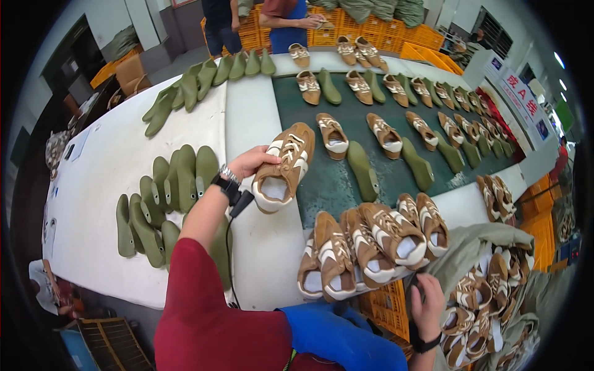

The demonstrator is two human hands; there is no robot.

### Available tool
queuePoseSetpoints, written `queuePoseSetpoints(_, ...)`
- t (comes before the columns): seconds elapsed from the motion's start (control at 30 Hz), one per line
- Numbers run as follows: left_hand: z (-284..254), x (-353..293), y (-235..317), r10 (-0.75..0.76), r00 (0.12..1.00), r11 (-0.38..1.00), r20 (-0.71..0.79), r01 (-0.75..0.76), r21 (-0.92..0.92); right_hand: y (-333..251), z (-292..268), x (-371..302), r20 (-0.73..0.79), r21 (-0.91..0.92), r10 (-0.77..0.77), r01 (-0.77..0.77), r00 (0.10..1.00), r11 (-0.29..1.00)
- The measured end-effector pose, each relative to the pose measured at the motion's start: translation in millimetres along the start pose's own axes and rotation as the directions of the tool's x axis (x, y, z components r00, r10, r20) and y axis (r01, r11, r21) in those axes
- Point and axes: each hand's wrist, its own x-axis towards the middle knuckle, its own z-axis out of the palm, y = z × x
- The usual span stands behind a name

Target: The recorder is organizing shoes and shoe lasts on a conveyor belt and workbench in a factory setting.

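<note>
My left hand [252, 162] is closed on a brown suede sneaker [291, 157] with white stripes and laces, thumb on its upper. The sneaker is raised over the white table strip, toe pointing away, its opening toward me. My right hand [428, 303] hangs low at the right with its fingers apart and nothing visible in them. Close to it, several like sneakers [371, 238] stand packed together at the table's near edge. Green shoe lasts [179, 173] lie in groups on the white tabletop [105, 154] at left, some partly behind my left arm.
A dark green belt [328, 185] bears rows of sneakers and green lasts [362, 170]. At the lower right, a cloth-lined container holds a heap of sneakers [473, 309]; an orange crate [387, 309] stands beside it. Across the table are two people [284, 25] and stacked orange crates [377, 34].
</note>
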Motion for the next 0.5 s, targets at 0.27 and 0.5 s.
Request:
queuePoseSetpoints(0.27, -120, 100, 0, 0.413, 0.862, 0.439, -0.293, 0.094, 0.894, -4, 10, -7, 0.021, -0.099, 0.145, -0.142, 0.989, 0.985)
queuePoseSetpoints(0.5, -148, 145, -54, 0.727, 0.653, -0.251, -0.21, 0.538, 0.805, -35, 3, 11, 0.146, -0.142, 0.271, -0.251, 0.952, 0.958)
